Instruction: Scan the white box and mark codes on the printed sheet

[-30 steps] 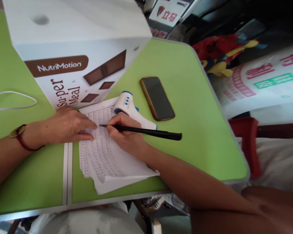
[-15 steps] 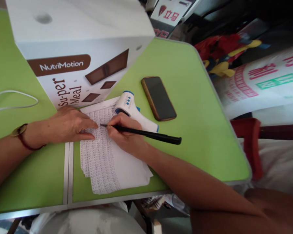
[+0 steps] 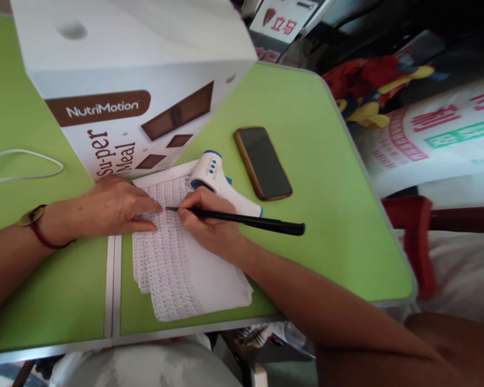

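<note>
Several sheets of paper (image 3: pixel 218 279) lie stacked on the green table, the top one about half covered with rows of small handwriting. My right hand (image 3: pixel 212 220) grips a black pen (image 3: pixel 254 219), its tip at the upper part of the written rows and its rear end pointing right. Resting flat on the left edge of the sheets is my left hand (image 3: pixel 123 207), fingers stretched toward the pen tip and holding nothing. A white and blue infrared thermometer (image 3: pixel 240 201) lies just beyond my right hand, over the top of the paper.
A large white NutriMotion box (image 3: pixel 133 80) stands behind the papers. To the right lies a phone (image 3: pixel 263 162) in a brown case. A white cable (image 3: pixel 24 151) loops at the left. Beyond the right edge of the green table (image 3: pixel 331 242) is a red chair (image 3: pixel 417 242).
The rear end of the pen has swung slightly to the right and up. My left hand, the papers and the other things have stayed in place.
</note>
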Demonstrator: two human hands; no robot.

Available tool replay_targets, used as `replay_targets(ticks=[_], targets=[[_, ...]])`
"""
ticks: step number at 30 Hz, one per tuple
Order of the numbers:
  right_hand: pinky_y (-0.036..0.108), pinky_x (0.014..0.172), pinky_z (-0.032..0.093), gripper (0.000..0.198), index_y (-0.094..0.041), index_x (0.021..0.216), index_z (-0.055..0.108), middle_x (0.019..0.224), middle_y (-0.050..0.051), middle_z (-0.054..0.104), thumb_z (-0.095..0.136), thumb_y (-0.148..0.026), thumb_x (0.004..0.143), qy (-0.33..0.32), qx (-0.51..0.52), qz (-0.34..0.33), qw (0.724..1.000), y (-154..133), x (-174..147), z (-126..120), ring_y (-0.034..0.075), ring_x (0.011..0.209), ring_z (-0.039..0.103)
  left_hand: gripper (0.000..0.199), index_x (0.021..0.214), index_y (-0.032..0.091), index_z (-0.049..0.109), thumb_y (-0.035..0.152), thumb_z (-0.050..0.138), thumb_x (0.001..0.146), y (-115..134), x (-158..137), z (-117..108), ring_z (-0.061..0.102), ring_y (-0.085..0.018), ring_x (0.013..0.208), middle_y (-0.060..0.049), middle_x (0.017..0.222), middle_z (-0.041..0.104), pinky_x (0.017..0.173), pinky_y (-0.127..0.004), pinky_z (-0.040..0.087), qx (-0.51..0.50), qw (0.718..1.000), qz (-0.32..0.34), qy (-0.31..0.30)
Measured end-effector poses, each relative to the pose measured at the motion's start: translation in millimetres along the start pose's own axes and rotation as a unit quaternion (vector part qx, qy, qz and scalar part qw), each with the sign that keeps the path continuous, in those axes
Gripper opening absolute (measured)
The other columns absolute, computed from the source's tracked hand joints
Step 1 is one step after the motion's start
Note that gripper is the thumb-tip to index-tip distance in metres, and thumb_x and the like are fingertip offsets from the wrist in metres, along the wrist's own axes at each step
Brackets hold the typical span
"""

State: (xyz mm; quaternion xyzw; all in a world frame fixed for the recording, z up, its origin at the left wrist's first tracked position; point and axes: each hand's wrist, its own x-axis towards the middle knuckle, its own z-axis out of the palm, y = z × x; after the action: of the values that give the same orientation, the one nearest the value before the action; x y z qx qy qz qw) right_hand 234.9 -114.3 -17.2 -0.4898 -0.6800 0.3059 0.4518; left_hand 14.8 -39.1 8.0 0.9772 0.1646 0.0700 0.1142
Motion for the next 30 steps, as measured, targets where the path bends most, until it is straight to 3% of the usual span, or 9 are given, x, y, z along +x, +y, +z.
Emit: replay_targets(ticks=[30], targets=[[0.026, 0.049, 0.037, 0.015, -0.024, 0.065, 0.049, 0.055, -0.006, 0.052, 0.056, -0.015, 0.075, 0.001, -0.009, 0.004, 1.0, -2.7, 0.6, -1.3, 0.01, 0.052, 0.045, 0.025, 0.11, 0.024, 0.074, 0.044, 0.065, 0.098, 2.1, 0.9, -2.7, 0.069, -0.014, 0.072, 0.0, 0.084, 0.077, 0.059, -0.025, 0.037, -0.002, 1.0, -0.018, -0.025]])
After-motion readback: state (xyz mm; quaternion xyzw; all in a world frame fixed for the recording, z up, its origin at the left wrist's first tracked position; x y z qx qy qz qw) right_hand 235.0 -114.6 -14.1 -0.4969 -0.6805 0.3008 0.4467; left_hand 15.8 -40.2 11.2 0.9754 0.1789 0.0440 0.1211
